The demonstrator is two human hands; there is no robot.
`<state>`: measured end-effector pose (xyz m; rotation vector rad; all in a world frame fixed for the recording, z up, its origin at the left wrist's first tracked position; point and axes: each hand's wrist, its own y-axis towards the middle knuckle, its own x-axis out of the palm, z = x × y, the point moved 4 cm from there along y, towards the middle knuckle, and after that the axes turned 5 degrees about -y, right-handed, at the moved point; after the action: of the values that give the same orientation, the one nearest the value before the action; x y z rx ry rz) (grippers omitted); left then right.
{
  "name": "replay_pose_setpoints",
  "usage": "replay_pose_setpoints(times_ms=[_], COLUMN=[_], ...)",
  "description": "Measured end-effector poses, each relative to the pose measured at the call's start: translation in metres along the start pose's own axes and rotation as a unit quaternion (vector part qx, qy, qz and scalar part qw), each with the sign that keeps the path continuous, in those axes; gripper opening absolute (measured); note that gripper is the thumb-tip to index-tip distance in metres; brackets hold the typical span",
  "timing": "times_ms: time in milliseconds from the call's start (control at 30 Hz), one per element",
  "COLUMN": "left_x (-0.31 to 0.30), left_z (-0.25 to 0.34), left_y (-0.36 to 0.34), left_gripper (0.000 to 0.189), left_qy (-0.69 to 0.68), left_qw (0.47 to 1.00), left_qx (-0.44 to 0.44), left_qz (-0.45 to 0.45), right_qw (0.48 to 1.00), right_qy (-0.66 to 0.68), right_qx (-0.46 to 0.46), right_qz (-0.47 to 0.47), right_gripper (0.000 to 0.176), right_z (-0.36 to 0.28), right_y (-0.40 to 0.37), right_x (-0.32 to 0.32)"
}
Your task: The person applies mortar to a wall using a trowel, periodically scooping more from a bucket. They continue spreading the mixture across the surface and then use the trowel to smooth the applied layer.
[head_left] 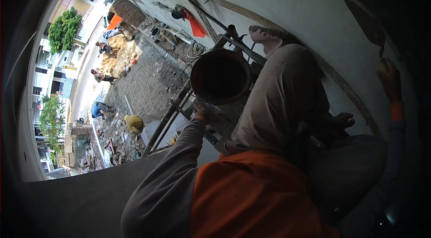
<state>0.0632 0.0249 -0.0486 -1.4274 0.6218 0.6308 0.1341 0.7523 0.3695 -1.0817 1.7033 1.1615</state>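
At the right edge, my right hand (pixel 389 78) is closed round the handle of a trowel (pixel 366 22), whose pointed blade lies against or close to the pale wall. My left hand (pixel 201 112) is at the scaffold bars just below a dark round bucket (pixel 220 76); its fingers are small and shaded, so its grip is unclear. The inside of the bucket is too dark to make out. My bent knee and bare foot are right of the bucket.
Dark scaffold poles (pixel 168 119) cross beside the bucket. A pale wall (pixel 314 9) runs along the top and right. Far below at the left, several people work on rubble-strewn ground (pixel 150 81). A red cloth (pixel 194 25) hangs near the wall.
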Motion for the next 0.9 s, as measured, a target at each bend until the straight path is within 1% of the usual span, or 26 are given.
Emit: replay_pose_setpoints(times_ms=[100,133,233,300,400,500,533,600,633,667,767,800,900], left_x=[0.023,0.023,0.014,-0.006,0.015,0.052,0.047,0.013,-0.001,-0.01,-0.004,-0.011,-0.007], left_z=[-0.023,-0.027,-0.025,-0.005,-0.018,-0.041,-0.037,-0.015,-0.006,-0.002,-0.006,0.001,-0.005], left_y=[0.03,0.029,0.015,-0.008,0.012,0.051,0.048,0.011,-0.005,-0.012,-0.008,-0.014,-0.006], left_gripper=[0.104,0.103,0.082,0.072,0.074,0.072,0.074,0.079,0.082,0.085,0.086,0.083,0.06], left_qy=[-0.006,-0.009,-0.03,-0.007,0.012,0.055,0.047,0.038,0.028,0.019,-0.039,-0.012,-0.026], left_qw=[1.0,1.0,1.0,0.997,0.998,0.992,0.994,0.997,0.997,0.997,0.994,0.995,0.996], left_qx=[0.018,0.023,-0.001,-0.078,-0.018,-0.027,-0.033,-0.059,-0.073,-0.08,-0.095,-0.095,-0.081], left_qz=[-0.006,-0.008,-0.008,-0.016,0.061,0.108,0.094,0.028,0.01,0.004,0.031,0.014,0.035], right_qw=[0.999,0.998,0.987,0.986,0.976,0.962,0.958,0.945,0.942,0.938,0.934,0.933,0.934], right_qy=[0.04,0.058,0.132,0.141,0.195,0.248,0.261,0.297,0.305,0.314,0.32,0.32,0.316], right_qx=[0.015,0.022,0.073,0.069,0.058,0.054,0.056,0.052,0.048,0.045,0.043,0.046,0.064], right_qz=[-0.016,-0.024,-0.052,-0.064,-0.08,-0.1,-0.109,-0.126,-0.134,-0.142,-0.154,-0.156,-0.152], right_gripper=[0.03,0.029,0.025,0.024,0.024,0.024,0.023,0.023,0.023,0.023,0.024,0.024,0.025], right_z=[0.004,0.0,-0.018,-0.028,-0.04,-0.059,-0.07,-0.086,-0.09,-0.093,-0.095,-0.094,-0.09], right_y=[0.011,0.012,0.015,0.019,0.028,0.039,0.041,0.045,0.046,0.046,0.048,0.047,0.045], right_x=[0.01,0.014,0.022,0.028,0.039,0.052,0.054,0.055,0.056,0.058,0.065,0.066,0.069])
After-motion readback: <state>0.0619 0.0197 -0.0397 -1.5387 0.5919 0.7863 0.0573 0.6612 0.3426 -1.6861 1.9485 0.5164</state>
